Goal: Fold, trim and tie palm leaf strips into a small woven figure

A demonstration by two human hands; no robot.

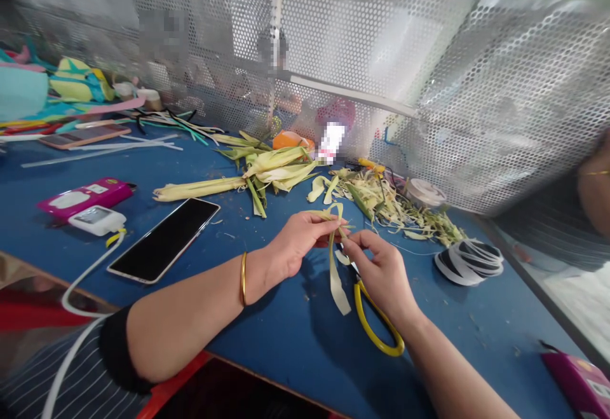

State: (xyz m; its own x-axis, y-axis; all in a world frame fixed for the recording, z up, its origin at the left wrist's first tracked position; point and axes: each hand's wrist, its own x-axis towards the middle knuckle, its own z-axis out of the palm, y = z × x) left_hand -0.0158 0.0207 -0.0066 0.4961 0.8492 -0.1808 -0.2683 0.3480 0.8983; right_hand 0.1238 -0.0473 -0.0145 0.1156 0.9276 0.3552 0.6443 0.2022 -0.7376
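A perforated screen [343, 37] stood behind the blue table [490, 330] — silvery, pale with glare — crossed by a white bar [352, 93]. Pale floor [557, 304] showed at the right.

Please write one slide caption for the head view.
Left hand and right hand pinch pale leafy strips above a blue table.

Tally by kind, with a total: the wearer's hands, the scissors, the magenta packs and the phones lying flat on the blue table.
Hands, left hand and right hand: 2
Scissors: 1
Magenta packs: 2
Flat phones: 2
Total: 7
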